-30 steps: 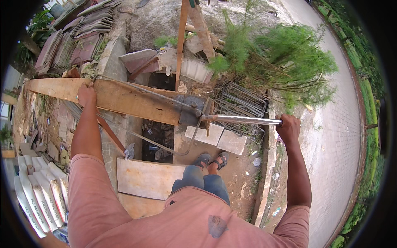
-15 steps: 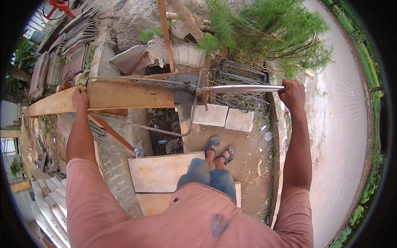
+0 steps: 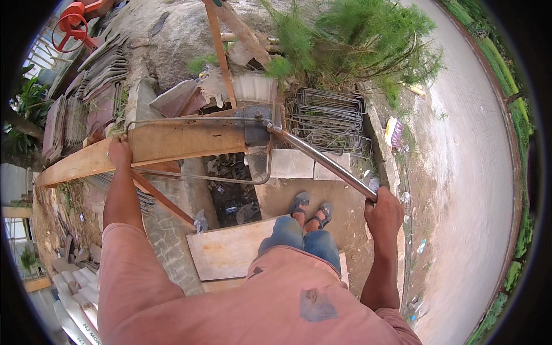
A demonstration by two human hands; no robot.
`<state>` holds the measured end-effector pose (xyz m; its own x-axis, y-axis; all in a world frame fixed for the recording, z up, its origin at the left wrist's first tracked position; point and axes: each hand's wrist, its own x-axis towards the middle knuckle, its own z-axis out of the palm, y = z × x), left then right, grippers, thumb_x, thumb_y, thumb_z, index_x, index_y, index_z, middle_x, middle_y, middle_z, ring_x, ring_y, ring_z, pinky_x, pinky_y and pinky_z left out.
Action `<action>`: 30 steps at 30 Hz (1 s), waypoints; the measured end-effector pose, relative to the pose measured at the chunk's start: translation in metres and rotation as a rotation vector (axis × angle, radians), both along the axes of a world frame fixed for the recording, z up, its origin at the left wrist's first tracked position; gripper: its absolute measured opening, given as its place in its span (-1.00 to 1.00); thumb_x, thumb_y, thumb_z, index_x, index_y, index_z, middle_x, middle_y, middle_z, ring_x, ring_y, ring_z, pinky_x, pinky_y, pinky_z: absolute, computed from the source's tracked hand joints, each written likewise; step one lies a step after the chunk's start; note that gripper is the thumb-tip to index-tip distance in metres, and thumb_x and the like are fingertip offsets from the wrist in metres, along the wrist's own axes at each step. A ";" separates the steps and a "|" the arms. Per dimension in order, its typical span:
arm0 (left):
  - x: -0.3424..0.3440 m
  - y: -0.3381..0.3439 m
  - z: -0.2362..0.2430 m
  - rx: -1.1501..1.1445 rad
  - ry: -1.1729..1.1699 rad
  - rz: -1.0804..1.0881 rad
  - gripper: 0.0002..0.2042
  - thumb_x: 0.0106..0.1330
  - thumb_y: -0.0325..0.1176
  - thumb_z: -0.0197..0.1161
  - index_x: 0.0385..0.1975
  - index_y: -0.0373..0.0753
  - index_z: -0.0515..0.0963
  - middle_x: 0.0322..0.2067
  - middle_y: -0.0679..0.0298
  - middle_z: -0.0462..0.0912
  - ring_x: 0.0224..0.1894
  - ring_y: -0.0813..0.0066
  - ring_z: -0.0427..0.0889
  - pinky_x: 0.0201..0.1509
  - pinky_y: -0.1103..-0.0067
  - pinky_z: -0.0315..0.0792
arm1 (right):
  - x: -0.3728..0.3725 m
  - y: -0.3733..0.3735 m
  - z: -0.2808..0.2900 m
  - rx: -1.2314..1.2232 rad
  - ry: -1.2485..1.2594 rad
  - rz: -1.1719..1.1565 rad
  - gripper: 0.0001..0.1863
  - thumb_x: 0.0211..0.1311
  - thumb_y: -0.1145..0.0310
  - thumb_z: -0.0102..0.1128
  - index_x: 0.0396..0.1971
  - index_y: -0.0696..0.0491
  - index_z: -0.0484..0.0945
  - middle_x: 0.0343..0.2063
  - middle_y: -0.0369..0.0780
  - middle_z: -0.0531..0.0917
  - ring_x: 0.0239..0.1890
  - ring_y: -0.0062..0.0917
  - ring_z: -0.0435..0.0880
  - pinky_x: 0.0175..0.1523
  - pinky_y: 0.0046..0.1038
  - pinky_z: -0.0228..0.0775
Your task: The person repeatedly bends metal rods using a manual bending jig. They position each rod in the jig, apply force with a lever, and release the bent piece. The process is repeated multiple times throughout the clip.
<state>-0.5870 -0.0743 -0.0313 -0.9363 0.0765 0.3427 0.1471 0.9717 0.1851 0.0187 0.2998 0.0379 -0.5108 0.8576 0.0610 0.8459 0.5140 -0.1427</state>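
Note:
A thick wooden plank (image 3: 184, 139) forms a raised bench in front of me. On its right end sits a dark metal plate (image 3: 253, 135) with pins. A thin steel rod (image 3: 195, 119) runs along the plank to the pins, bends toward me and doubles back below the plank. My left hand (image 3: 119, 153) is closed at the rod's left end, over the plank; the fingertips are partly hidden. My right hand (image 3: 384, 214) is wrapped round the end of a shiny pipe-handled bending lever (image 3: 328, 161), whose far end meets the rod at the pins.
Bent steel stirrups (image 3: 330, 118) lie stacked beyond the lever, beside a feathery green shrub (image 3: 368, 46). Pale slabs (image 3: 230, 247) lie near my feet, next to a debris-filled trench (image 3: 233, 198). Stacked roof tiles (image 3: 100, 86) stand far left, white sacks (image 3: 77, 302) near left.
My right hand has pulled the lever's handle toward me and slightly left, so it now slants down to the right. My left hand stays at the plank. The view has shifted slightly.

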 end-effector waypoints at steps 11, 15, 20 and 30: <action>0.027 0.018 0.015 0.038 -0.062 0.064 -0.74 0.30 -0.13 0.15 -0.22 -0.17 0.58 -0.18 0.04 0.60 -0.08 -0.04 0.54 -0.05 0.19 0.40 | -0.003 0.094 -0.057 -0.071 0.297 0.163 -0.66 0.04 0.25 0.36 -0.57 0.12 0.37 -0.60 0.00 0.49 -0.51 -0.02 0.48 -0.40 -0.16 0.28; 0.064 0.041 0.038 0.017 0.007 -0.005 -0.75 0.26 -0.22 0.21 -0.19 -0.25 0.55 -0.12 0.05 0.58 -0.04 -0.01 0.52 0.04 0.23 0.37 | -0.013 0.129 -0.055 -0.242 0.311 0.032 -0.61 0.13 0.14 0.32 -0.56 0.14 0.40 -0.68 0.00 0.45 -0.62 -0.10 0.40 -0.45 -0.21 0.26; 0.244 0.121 0.066 0.233 -0.242 -0.780 -0.69 0.18 -0.21 0.30 -0.16 -0.25 0.55 -0.08 0.08 0.57 0.05 0.06 0.48 0.13 0.29 0.33 | 0.034 0.181 -0.112 -0.259 0.058 -0.102 -0.60 0.11 0.06 0.26 -0.51 0.16 0.55 -0.57 0.03 0.59 -0.48 -0.07 0.60 -0.36 -0.15 0.38; 0.317 0.151 0.082 -0.270 -0.302 -0.945 -0.78 0.11 -0.17 0.32 -0.32 -0.09 0.56 -0.42 0.34 0.56 -0.25 0.28 0.55 -0.11 0.30 0.34 | 0.241 0.216 -0.236 -0.617 -0.540 -0.329 -0.55 -0.08 0.14 0.27 -0.24 0.18 0.65 -0.23 0.03 0.68 -0.10 -0.15 0.67 -0.02 -0.22 0.51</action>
<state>-0.2697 0.0770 0.0510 -0.4978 0.8666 -0.0353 0.8570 0.4977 0.1335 0.2595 0.5162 -0.1980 -0.0570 0.7665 -0.6397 0.9694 0.1957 0.1481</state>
